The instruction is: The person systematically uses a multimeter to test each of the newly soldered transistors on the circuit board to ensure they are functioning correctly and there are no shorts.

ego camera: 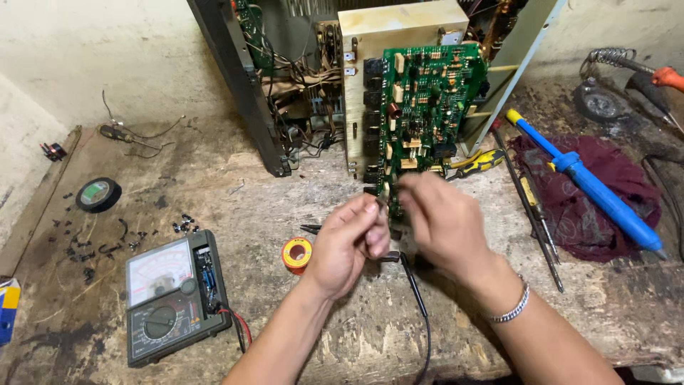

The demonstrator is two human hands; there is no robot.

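From the head camera, your left hand [347, 242] pinches a black probe [410, 274], its one lead trailing off the desk [214, 178]. Your right hand [438, 221] is blurred; its fingers look curled near the one green circuit board [427, 100], perhaps touching it. One multimeter [174, 296] lies left.

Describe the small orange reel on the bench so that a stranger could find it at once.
Start at the analog multimeter at the bench's left front. To its right, beside the left hand, lies a small orange reel. It is the only round orange thing; the tape roll farther left is black.
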